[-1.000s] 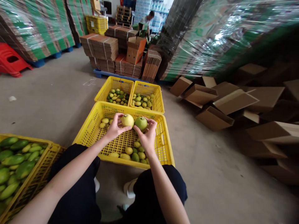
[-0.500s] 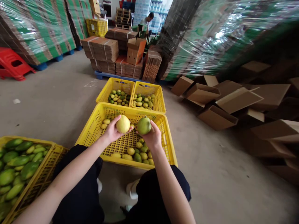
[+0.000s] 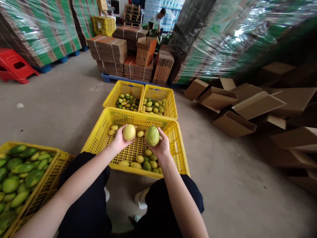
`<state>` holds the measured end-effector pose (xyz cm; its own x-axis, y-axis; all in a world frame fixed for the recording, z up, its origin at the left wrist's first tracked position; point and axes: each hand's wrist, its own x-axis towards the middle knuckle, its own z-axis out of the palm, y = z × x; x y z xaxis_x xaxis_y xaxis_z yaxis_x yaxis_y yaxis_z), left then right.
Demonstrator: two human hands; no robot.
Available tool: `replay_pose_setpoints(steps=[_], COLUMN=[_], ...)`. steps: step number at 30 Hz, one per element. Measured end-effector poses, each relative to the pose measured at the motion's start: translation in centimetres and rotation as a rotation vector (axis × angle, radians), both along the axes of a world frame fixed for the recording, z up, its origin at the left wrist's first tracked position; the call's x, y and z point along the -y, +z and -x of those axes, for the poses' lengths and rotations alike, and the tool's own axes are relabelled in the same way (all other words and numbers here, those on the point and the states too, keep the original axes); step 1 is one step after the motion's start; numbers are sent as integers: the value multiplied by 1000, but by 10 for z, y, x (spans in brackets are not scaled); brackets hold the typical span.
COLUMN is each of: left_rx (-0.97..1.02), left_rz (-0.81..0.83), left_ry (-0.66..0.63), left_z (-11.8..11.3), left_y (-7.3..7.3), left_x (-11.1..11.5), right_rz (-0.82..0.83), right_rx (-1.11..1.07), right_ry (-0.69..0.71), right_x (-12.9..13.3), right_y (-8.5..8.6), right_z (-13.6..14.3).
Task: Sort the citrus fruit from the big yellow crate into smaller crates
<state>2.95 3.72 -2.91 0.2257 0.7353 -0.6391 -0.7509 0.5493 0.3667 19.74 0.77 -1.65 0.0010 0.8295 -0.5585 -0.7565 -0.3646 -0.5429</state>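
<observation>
The yellow fruit [image 3: 129, 132] and the green fruit [image 3: 152, 136] are held up apart over the big crate [image 3: 180, 148]: the left hand [image 3: 121, 139] cups the yellow one, thumb along its side, and the right hand [image 3: 162, 147] cradles the green one. Each looks firm, smooth and light enough for one hand; the skin may slip a little and would likely bruise if dropped. Around the widest part seems the best hold.

Within the big crate, loose fruit [image 3: 140, 159] clusters along its near edge, mostly right; a few pieces lie far left and one near the middle. Just beyond it stand two small crates, the left one [image 3: 111, 96] and the right one [image 3: 170, 102], both with green and yellow fruit. Left of it, a side crate [image 3: 55, 152] is piled with mostly green, longer fruit.
</observation>
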Motion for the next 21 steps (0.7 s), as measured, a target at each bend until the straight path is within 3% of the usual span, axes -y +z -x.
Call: replay_pose_setpoints(steps=[5,10,15,21], left_rx=[6,-34,35,121], left_rz=[90,-4,-42,-122], left_ry=[59,128,11,-75], left_z=[-2,1,4,2], left_y=[2,10,12,8], left_x=[-3,-4,-2,-1], right_rz=[-39,-17,24,123], right_rx=[50,46,25,-50], right_ry=[-36,-50,-43,-7], right_x=[-4,-2,1,0], right_y=[-7,-1,5,0], right_z=[5,9,6,2])
